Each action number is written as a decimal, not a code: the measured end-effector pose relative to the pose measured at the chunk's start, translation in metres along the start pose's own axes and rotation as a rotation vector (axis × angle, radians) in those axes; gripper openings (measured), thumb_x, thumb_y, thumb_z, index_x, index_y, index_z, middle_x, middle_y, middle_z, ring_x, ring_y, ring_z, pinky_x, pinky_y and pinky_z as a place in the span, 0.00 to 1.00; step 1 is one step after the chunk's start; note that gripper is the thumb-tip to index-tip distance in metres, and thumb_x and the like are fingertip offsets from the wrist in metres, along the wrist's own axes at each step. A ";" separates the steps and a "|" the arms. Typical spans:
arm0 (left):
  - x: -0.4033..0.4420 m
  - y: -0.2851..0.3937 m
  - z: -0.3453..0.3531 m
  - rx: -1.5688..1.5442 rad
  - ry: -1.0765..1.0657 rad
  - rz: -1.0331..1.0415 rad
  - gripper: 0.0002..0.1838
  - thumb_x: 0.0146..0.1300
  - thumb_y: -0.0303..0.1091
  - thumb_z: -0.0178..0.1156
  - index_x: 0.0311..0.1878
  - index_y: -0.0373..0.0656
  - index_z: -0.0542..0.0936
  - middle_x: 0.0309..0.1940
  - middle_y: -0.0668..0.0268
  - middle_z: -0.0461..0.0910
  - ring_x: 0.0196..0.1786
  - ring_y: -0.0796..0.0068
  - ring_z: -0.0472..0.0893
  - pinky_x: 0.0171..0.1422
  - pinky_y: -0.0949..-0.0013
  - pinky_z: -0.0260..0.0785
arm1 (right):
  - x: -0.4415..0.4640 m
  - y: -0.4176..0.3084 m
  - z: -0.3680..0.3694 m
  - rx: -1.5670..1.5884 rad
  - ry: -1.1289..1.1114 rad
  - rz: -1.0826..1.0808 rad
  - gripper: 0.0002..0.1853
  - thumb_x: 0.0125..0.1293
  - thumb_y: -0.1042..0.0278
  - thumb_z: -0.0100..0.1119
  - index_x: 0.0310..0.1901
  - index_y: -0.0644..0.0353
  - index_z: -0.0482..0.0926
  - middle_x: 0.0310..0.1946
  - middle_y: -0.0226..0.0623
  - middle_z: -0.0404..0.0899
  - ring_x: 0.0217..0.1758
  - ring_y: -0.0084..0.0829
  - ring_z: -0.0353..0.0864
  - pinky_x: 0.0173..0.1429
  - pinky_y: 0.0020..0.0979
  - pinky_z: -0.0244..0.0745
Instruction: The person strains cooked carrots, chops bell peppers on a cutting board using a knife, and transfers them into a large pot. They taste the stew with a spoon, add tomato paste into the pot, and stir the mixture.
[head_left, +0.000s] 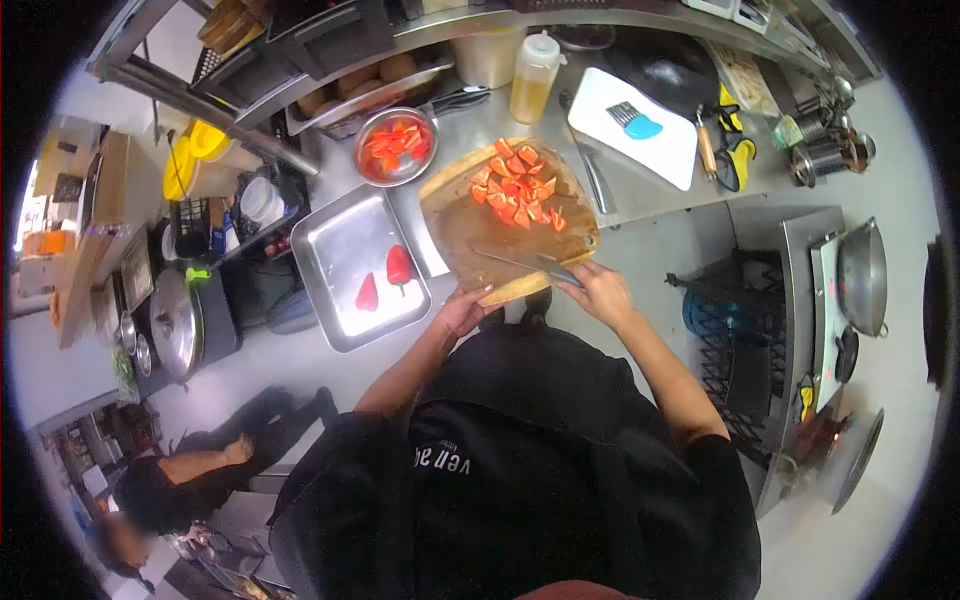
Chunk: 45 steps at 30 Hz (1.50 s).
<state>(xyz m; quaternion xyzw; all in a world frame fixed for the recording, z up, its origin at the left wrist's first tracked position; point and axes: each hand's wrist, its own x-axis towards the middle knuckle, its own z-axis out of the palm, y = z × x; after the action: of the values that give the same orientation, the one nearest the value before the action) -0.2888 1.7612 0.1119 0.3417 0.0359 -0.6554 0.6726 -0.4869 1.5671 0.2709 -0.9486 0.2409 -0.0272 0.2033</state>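
My right hand (601,293) is closed round the handle of a knife (520,262), whose blade lies low over the near part of a wooden cutting board (455,225). At the board's near left edge, my left hand (462,311) grips the rim. Chopped red pepper pieces (518,187) are heaped on the far part of the board. To the left, a metal tray (325,285) holds two red pepper pieces (398,265). Behind the tray stands a metal bowl (366,172) with cut red pepper in it.
A squeeze bottle (535,80) stands behind the board. At the right are a white board (630,135) with a blue-handled tool, a metal strip (598,185), scissors (737,165) and metal cups (822,162). Another person (205,465) is at the lower left.
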 end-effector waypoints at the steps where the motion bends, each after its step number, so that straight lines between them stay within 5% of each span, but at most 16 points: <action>1: 0.004 -0.001 -0.004 -0.008 -0.002 0.005 0.25 0.66 0.25 0.54 0.65 0.43 0.60 0.62 0.55 0.68 0.63 0.54 0.70 0.66 0.49 0.68 | 0.006 0.002 0.017 -0.003 0.060 -0.040 0.19 0.61 0.51 0.60 0.46 0.56 0.80 0.32 0.42 0.78 0.35 0.45 0.80 0.39 0.42 0.76; 8: 0.008 -0.003 0.012 -0.070 0.132 0.088 0.24 0.69 0.34 0.54 0.65 0.42 0.61 0.60 0.57 0.69 0.63 0.55 0.71 0.64 0.51 0.70 | 0.048 -0.011 0.070 -0.053 0.174 -0.113 0.18 0.62 0.58 0.59 0.49 0.60 0.78 0.40 0.44 0.75 0.48 0.45 0.74 0.52 0.41 0.72; 15: 0.018 -0.019 -0.010 -0.014 0.245 0.093 0.24 0.68 0.37 0.55 0.64 0.42 0.63 0.59 0.59 0.72 0.60 0.61 0.73 0.63 0.55 0.69 | 0.111 0.025 0.029 -0.027 0.150 -0.196 0.11 0.61 0.63 0.59 0.38 0.63 0.82 0.36 0.43 0.77 0.49 0.45 0.74 0.54 0.40 0.70; 17: 0.016 -0.020 -0.005 -0.029 0.294 0.102 0.23 0.68 0.37 0.55 0.63 0.42 0.64 0.58 0.59 0.72 0.60 0.62 0.73 0.63 0.55 0.69 | 0.146 0.043 0.023 0.079 0.248 -0.041 0.09 0.62 0.68 0.57 0.40 0.61 0.83 0.39 0.43 0.79 0.49 0.43 0.75 0.54 0.38 0.71; 21: 0.011 -0.019 0.013 -0.059 0.369 0.155 0.24 0.68 0.37 0.56 0.63 0.41 0.64 0.58 0.60 0.72 0.60 0.63 0.74 0.62 0.56 0.70 | 0.204 0.044 0.019 0.131 0.245 -0.099 0.09 0.60 0.68 0.60 0.39 0.61 0.83 0.39 0.42 0.80 0.49 0.41 0.75 0.54 0.37 0.71; 23: 0.014 -0.024 0.009 -0.104 0.360 0.164 0.24 0.68 0.37 0.56 0.63 0.41 0.64 0.58 0.60 0.72 0.59 0.63 0.74 0.61 0.57 0.71 | 0.225 0.040 0.026 0.008 0.244 -0.299 0.07 0.61 0.68 0.57 0.38 0.56 0.83 0.38 0.40 0.80 0.51 0.42 0.75 0.56 0.38 0.70; 28: 0.012 -0.026 0.020 -0.179 0.389 0.231 0.24 0.68 0.37 0.56 0.63 0.41 0.63 0.57 0.61 0.72 0.57 0.64 0.75 0.60 0.58 0.72 | 0.243 0.036 0.031 -0.207 0.075 -0.334 0.16 0.55 0.66 0.64 0.46 0.58 0.81 0.44 0.39 0.80 0.54 0.39 0.74 0.59 0.36 0.70; 31: 0.012 -0.028 0.022 -0.180 0.419 0.225 0.23 0.68 0.38 0.56 0.62 0.41 0.63 0.56 0.62 0.72 0.56 0.65 0.75 0.60 0.58 0.72 | 0.241 0.042 0.028 -0.214 0.048 -0.367 0.16 0.54 0.65 0.65 0.45 0.57 0.81 0.42 0.42 0.80 0.53 0.41 0.75 0.57 0.38 0.71; 36: 0.014 -0.030 0.028 -0.196 0.472 0.239 0.23 0.69 0.39 0.55 0.62 0.41 0.63 0.54 0.62 0.72 0.55 0.65 0.76 0.60 0.58 0.72 | 0.241 0.048 0.018 -0.153 -0.305 -0.217 0.14 0.53 0.64 0.68 0.40 0.59 0.81 0.36 0.45 0.81 0.43 0.45 0.79 0.50 0.41 0.73; 40: 0.019 -0.026 0.030 -0.191 0.469 0.247 0.24 0.69 0.39 0.55 0.63 0.40 0.62 0.56 0.61 0.72 0.56 0.64 0.76 0.58 0.58 0.74 | 0.243 0.056 0.025 -0.076 -0.208 -0.275 0.10 0.56 0.66 0.66 0.37 0.61 0.80 0.32 0.42 0.82 0.37 0.41 0.81 0.46 0.38 0.74; 42: 0.019 -0.022 0.036 -0.182 0.465 0.312 0.25 0.68 0.39 0.55 0.63 0.40 0.62 0.57 0.60 0.71 0.56 0.64 0.76 0.55 0.60 0.76 | 0.253 0.050 0.021 0.390 -0.236 -0.058 0.07 0.60 0.67 0.62 0.34 0.62 0.80 0.24 0.36 0.81 0.30 0.34 0.81 0.40 0.33 0.75; 45: 0.021 -0.018 0.031 -0.170 0.443 0.262 0.25 0.68 0.39 0.55 0.64 0.40 0.62 0.57 0.60 0.72 0.55 0.64 0.77 0.52 0.61 0.77 | 0.279 0.024 0.020 0.642 -0.393 0.172 0.06 0.64 0.70 0.58 0.34 0.63 0.81 0.24 0.32 0.82 0.26 0.24 0.79 0.32 0.27 0.74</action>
<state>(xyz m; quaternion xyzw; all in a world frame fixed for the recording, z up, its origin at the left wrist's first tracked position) -0.3143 1.7286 0.1179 0.4207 0.1926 -0.4669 0.7536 -0.2485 1.4248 0.2304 -0.8002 0.2551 0.0979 0.5339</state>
